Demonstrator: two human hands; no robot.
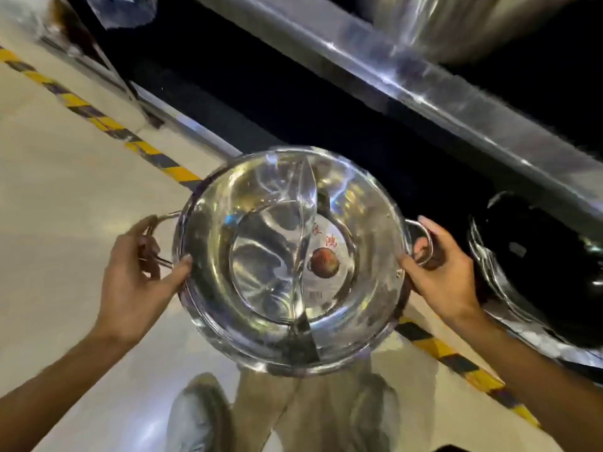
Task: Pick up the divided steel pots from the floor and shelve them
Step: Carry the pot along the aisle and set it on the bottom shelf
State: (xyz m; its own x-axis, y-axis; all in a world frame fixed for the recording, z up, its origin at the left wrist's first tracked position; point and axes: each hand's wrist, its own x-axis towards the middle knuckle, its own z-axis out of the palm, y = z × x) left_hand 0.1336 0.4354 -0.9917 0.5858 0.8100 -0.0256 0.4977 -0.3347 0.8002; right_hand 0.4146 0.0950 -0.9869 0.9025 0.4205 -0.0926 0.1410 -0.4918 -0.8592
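Both hands, left hand and right hand, grip the empty 2-compartment divided steel pot by its handles.

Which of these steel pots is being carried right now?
The divided pot in the middle, a hand on each handle; the other pot sits untouched on the low shelf at right.

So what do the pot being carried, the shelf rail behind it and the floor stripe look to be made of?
Divided pot: polished steel by its look, mirror-bright with sharp reflections; a red sticker sits in one half.
Shelf rail: also metal, probably stainless, streaked with highlights, though motion-blurred.
Floor stripe: yellow-and-black hazard marking, tape or paint; worn patches, cannot tell which.
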